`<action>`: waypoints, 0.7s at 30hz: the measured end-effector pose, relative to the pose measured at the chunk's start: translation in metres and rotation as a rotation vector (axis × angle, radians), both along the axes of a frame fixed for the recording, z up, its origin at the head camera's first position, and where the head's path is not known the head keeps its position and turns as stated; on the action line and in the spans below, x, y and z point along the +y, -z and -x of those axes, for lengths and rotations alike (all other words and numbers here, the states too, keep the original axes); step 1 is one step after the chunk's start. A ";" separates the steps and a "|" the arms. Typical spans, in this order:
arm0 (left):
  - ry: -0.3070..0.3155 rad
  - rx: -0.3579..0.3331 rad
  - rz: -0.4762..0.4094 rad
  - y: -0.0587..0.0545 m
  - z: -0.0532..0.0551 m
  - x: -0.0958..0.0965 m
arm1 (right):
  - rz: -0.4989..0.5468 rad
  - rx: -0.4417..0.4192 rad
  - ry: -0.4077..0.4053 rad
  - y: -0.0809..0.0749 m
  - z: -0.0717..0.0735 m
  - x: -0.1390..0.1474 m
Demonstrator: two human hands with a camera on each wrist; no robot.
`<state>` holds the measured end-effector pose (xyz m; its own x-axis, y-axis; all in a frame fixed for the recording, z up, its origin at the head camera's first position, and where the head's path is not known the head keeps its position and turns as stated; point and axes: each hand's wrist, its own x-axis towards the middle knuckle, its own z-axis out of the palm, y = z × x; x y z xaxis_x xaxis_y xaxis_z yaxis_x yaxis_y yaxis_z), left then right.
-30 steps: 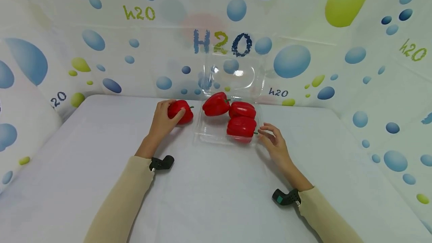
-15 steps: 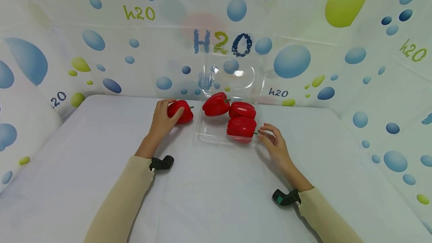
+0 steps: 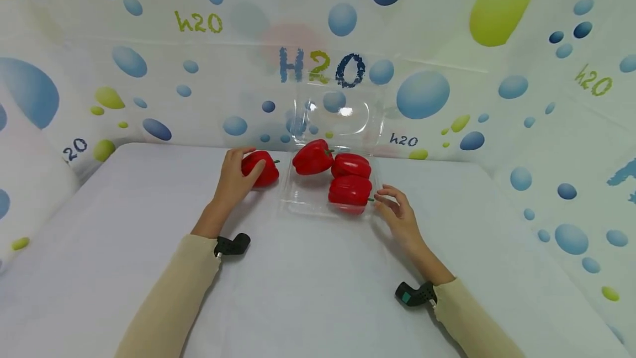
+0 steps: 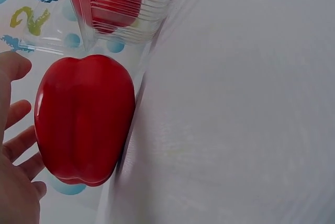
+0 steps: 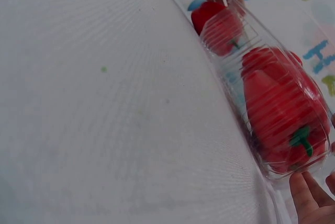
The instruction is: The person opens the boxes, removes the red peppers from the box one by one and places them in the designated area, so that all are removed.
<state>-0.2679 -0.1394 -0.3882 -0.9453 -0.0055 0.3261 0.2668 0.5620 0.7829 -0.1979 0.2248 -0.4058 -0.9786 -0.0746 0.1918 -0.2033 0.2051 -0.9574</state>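
Note:
A red bell pepper [image 3: 261, 169] lies on the white table left of a clear plastic clamshell container [image 3: 303, 203]. My left hand [image 3: 233, 178] is curved loosely over that pepper; in the left wrist view the thumb [image 4: 18, 66] shows a gap from its skin and the fingers are spread beside it. Three more red bell peppers are inside the container: one at the back left [image 3: 313, 157], one at the back right [image 3: 351, 166] and one at the front right [image 3: 350, 190]. My right hand [image 3: 401, 217] has relaxed fingers beside the container's right wall, close to the front pepper's green stem.
The container's transparent lid [image 3: 338, 109] stands raised at the back, before a white backdrop [image 3: 223, 82] with blue and green spots and H2O lettering. The white tablecloth [image 3: 308, 291] spreads in front of the container and to both sides.
The whole head view has shifted slightly left and down. My left thumb has drawn back a little across the pepper; the peppers, container and right hand keep their places.

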 end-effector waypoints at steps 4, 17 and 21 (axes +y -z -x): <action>0.002 0.001 0.003 -0.001 0.000 0.002 | 0.001 -0.013 -0.002 0.000 0.000 0.002; 0.012 0.019 -0.007 -0.006 -0.004 0.006 | 0.007 -0.003 -0.006 0.002 0.000 0.002; 0.022 0.036 -0.007 -0.009 -0.004 0.009 | 0.018 -0.003 -0.005 0.000 0.000 0.001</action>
